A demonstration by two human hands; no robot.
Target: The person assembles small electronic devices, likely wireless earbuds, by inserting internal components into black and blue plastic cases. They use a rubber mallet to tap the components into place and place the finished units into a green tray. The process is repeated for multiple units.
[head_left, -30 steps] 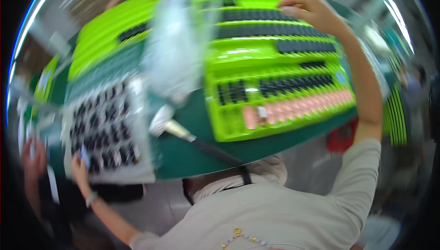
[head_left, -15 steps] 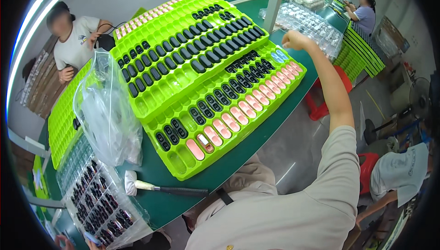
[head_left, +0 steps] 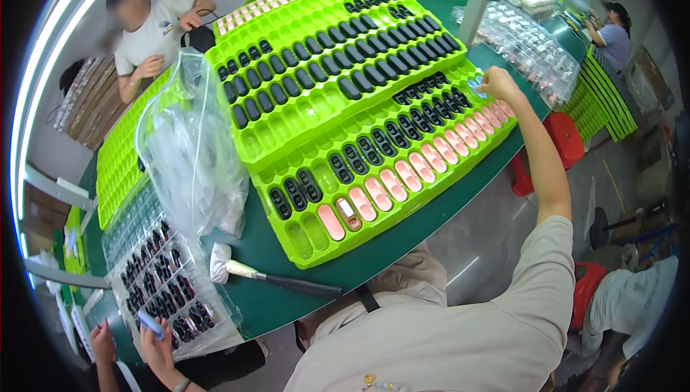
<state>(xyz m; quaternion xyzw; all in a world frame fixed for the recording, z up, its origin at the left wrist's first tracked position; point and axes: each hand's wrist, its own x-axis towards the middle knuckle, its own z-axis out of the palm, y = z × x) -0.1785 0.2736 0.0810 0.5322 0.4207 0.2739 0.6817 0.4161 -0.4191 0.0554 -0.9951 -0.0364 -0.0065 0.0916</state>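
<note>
My right hand [head_left: 499,84] reaches to the far right corner of the lower green tray [head_left: 302,254]. Its fingers close on a light-blue rounded plastic part [head_left: 475,85] there. Next to it in the tray run rows of pink oblong shells [head_left: 394,185] and black oblong pieces [head_left: 370,151]. One slot among the pink ones holds a brown-and-white piece [head_left: 348,213]. An upper green tray [head_left: 251,149], stacked on the lower one, carries rows of black oblong shells [head_left: 310,74]. My left hand does not show.
A hammer [head_left: 287,281] with a wrapped head lies near the table edge. Beside it are a clear plastic bag [head_left: 190,169] and a clear compartment tray [head_left: 129,223] of dark parts. At lower left, apparently a neighbour's hand [head_left: 157,349] holds a blue piece. A red stool [head_left: 563,140] stands right.
My right hand has come down from beyond the tray onto the light-blue parts in its corner. The whole view has shifted. At lower left the neighbour's hands have risen with the blue piece.
</note>
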